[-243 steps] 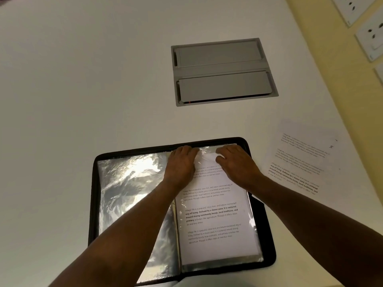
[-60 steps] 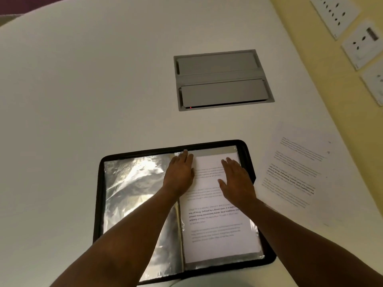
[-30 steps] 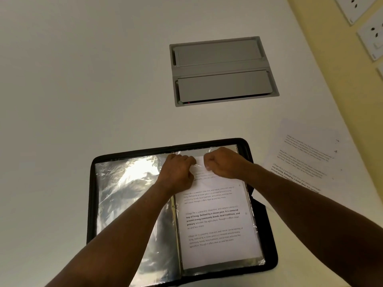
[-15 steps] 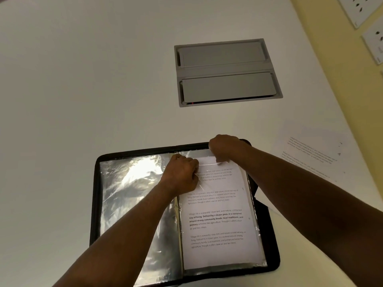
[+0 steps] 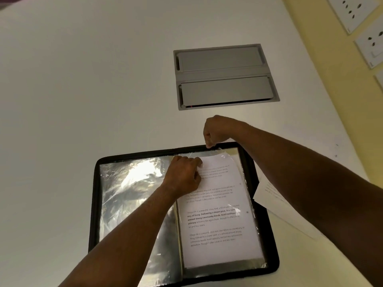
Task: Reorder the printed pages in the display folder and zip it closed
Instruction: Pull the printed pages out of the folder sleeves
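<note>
A black zip-edged display folder (image 5: 94, 204) lies open on the matte white tabletop (image 5: 83, 79). The left hand (image 5: 183, 176), fingers curled, presses the printed page (image 5: 219, 224); the right hand (image 5: 215, 130) pinches the glossy, crinkled clear sleeve (image 5: 230, 152) at its top edge.

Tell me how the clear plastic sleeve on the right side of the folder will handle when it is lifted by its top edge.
The clear sleeve will probably be floppy: the empty one beside it lies wrinkled. It looks glossy, so the right hand, pinching at its top edge, may slip. The printed page inside should stiffen it somewhat, though it could slide while the left hand rests on it.
</note>
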`<move>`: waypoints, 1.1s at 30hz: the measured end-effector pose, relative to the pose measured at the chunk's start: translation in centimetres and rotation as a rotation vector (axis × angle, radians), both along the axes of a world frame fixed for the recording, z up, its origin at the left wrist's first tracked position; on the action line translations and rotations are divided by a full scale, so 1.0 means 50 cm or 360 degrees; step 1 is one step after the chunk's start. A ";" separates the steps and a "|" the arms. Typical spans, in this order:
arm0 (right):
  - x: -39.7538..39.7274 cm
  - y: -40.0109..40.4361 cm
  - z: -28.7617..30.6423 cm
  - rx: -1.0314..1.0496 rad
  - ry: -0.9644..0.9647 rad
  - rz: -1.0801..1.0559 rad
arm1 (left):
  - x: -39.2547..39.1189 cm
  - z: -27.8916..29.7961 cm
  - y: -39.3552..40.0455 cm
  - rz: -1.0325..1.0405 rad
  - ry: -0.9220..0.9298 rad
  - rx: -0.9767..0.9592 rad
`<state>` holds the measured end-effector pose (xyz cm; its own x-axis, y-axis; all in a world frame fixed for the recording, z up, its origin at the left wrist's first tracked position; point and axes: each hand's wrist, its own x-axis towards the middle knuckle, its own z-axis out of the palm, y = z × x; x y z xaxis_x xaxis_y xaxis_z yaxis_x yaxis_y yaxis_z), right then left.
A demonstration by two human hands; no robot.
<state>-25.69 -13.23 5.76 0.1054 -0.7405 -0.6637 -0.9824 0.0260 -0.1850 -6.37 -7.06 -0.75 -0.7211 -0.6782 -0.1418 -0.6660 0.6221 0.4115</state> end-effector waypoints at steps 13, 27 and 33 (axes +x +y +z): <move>0.013 0.088 -0.077 0.0011 0.0341 0.0142 | -0.017 -0.012 0.027 -0.0181 -0.0082 -0.0013; -0.005 0.102 -0.094 0.0144 0.0515 0.0056 | -0.028 -0.020 0.022 -0.0173 -0.0195 0.0043; -0.006 0.102 -0.102 0.0185 0.0424 0.0056 | -0.032 -0.016 0.020 -0.0155 -0.0189 0.0088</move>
<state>-25.99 -8.15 0.66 -0.0600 -0.6568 -0.7517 -0.9966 -0.0028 0.0820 -7.95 -6.07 -1.57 -0.7592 -0.5945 -0.2649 -0.6494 0.6650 0.3689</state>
